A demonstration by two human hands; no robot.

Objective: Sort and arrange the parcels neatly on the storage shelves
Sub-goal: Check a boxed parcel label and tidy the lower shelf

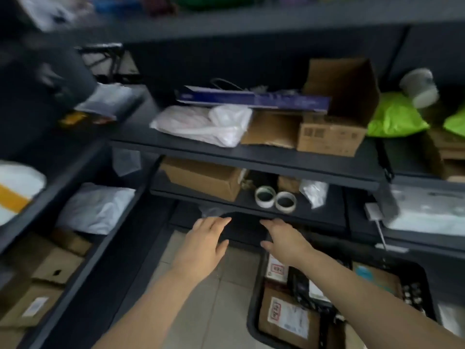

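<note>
Both of my hands reach forward at the front edge of a low dark shelf (327, 217). My left hand (206, 244) and my right hand (285, 244) are open, fingers spread, with a dark object (245, 229) between them; blur hides whether they touch it. On that shelf lie a brown box (201, 178) and two tape rolls (275, 199). The shelf above (251, 157) carries a white poly bag (203, 125), a long blue box (251, 98) and an open cardboard box (334, 114). A black crate (254, 326) on the floor at lower right holds labelled parcels (288, 319).
Left shelving holds a white mailer (94, 210) and cardboard boxes (47, 278). Green bags (395, 117) and a white cup (420, 86) sit on the right shelf, with a white padded parcel (427, 212) below. Tiled floor (214, 298) lies under my arms.
</note>
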